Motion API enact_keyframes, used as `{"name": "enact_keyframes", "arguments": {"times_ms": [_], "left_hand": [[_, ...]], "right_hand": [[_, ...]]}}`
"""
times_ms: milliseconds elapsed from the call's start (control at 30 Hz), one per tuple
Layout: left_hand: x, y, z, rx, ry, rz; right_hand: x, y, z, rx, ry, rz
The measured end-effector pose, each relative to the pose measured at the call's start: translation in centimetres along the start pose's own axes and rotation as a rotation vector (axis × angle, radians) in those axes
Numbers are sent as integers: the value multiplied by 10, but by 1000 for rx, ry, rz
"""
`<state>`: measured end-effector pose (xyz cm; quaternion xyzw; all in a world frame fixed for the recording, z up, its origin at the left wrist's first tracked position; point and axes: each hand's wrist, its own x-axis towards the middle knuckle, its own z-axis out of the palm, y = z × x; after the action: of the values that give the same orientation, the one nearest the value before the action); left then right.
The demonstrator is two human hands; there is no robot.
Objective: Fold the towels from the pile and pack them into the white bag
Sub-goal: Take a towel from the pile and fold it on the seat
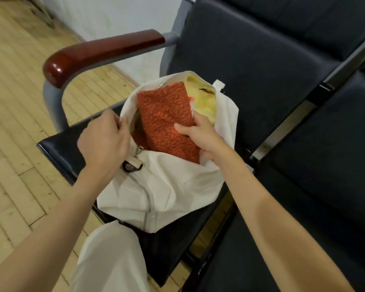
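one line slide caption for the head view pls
Right hand slides a folded orange towel into the white bag while the left hand holds its rim open.

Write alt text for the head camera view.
A right hand pushes a folded orange towel into an open white bag on a black seat, while the left hand holds the bag's rim open. A yellow towel already lies inside.

Orange-red towel [167, 121], white bag [173, 186]
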<state>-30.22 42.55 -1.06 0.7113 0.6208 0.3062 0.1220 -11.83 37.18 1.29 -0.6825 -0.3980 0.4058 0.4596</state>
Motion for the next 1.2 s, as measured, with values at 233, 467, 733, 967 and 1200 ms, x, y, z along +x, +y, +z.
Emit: {"name": "enact_keyframes", "arguments": {"times_ms": [233,467,733,967,1200], "left_hand": [[3,15,8,191,-58,37],[14,10,-2,-4,-31,102],[27,3,-12,-2,22,137],[27,-1,-9,-47,-2,133],[20,7,-6,-46,-1,136]], "right_hand": [[10,-16,-21,-176,-255,393],[26,-31,1,-405,-640,387],[51,-31,61,-800,-718,426],[43,-38,46,-1124,-622,188],[42,-11,61,-1114,-586,246]]}}
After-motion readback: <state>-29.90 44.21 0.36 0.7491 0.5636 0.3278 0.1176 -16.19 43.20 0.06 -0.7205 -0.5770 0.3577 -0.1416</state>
